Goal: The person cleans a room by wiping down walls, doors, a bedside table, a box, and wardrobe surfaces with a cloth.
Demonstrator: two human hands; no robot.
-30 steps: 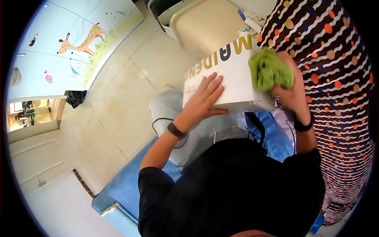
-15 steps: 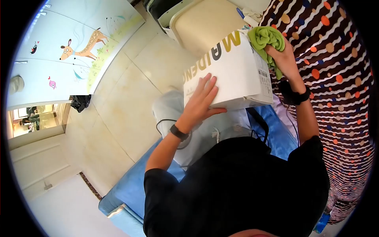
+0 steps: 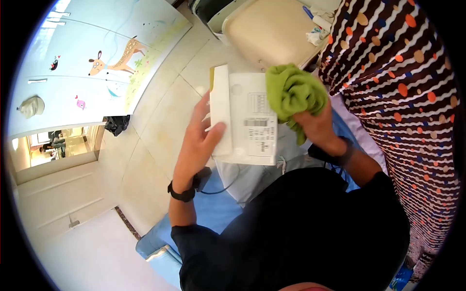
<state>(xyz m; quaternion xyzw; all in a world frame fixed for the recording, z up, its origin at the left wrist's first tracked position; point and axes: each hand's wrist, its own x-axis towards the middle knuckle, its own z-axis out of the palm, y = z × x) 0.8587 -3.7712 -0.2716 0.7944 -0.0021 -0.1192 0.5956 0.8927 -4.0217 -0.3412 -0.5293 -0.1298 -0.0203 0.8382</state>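
Note:
A white cardboard box [image 3: 245, 140] is held up above my lap, its side with a printed label and barcode facing me. My left hand [image 3: 199, 140] grips the box's left edge, thumb on the near face and fingers behind it. Bunched in my right hand [image 3: 318, 126] is a green cloth [image 3: 295, 92], which overlaps the box's upper right corner. Whether the cloth presses on the box there cannot be made out.
A beige chair seat [image 3: 264, 31] stands beyond the box. Dotted, wavy-striped fabric [image 3: 403, 97] hangs at the right. White cabinets [image 3: 73, 63] with a deer picture are at the left, a black bag [image 3: 116, 124] beside them. Blue bedding [image 3: 162, 237] lies near me.
The box has turned, so its labelled side now faces me instead of the lettered side. My left hand has moved to its left edge. My right hand has moved left and down with the cloth.

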